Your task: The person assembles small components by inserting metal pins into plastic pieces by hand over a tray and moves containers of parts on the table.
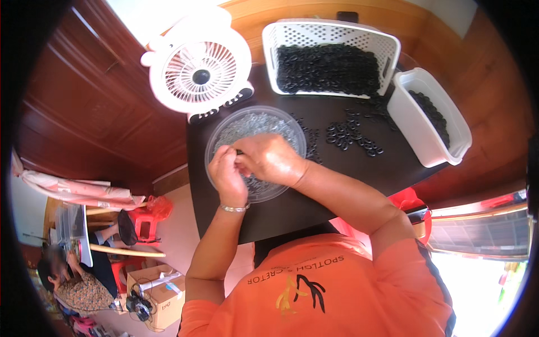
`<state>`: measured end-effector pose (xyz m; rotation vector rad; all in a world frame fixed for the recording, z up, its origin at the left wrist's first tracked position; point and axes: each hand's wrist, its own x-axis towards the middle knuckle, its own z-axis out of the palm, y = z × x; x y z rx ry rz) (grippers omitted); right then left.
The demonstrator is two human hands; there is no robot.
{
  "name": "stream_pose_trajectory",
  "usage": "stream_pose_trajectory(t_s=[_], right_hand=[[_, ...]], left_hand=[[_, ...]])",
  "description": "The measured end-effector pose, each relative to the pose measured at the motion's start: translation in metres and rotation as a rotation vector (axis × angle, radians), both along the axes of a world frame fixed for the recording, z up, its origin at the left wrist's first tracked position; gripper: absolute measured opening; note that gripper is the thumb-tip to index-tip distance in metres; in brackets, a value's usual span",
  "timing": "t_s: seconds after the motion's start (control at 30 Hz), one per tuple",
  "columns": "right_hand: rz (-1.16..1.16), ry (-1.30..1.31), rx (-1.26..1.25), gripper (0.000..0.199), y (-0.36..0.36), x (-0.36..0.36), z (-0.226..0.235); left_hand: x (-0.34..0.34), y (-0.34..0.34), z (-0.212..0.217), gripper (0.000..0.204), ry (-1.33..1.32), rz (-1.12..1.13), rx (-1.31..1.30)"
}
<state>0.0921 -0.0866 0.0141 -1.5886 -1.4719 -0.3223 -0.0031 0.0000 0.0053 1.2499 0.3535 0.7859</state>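
My left hand (227, 175) and my right hand (273, 159) meet over a round clear plastic tub (299, 135). Many small, shiny, clear or silvery pieces (255, 122) fill the tub; they are too fine to make out singly. Both hands are closed, fingertips together. A bit of a small black piece (240, 151) shows between them, mostly covered by the fingers. To the right of the tub, small black oval rings (351, 135) lie loose on the dark table (236, 227), some close to the tub's rim.
A white perforated basket (331, 29) full of black rings stands at the back. Beside it at right is a white bin (429, 154) with more of them. A white fan (201, 77) stands at back left. On the left, a person (84, 292) sits near a cardboard box (168, 300).
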Motion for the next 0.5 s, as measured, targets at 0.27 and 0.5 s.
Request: stream_pose_trajectory(t_s=[0.27,0.5], right_hand=[[-0.01,-0.001,-0.018,0.016,-0.002,0.001,-0.003],[-0.228,-0.148,0.125,0.007,-0.043,0.041,0.048]], left_hand=[[0.003,0.007,-0.01,0.022,-0.025,0.022,0.191],[0.005,-0.001,0.0,0.023,-0.002,0.027,0.189]])
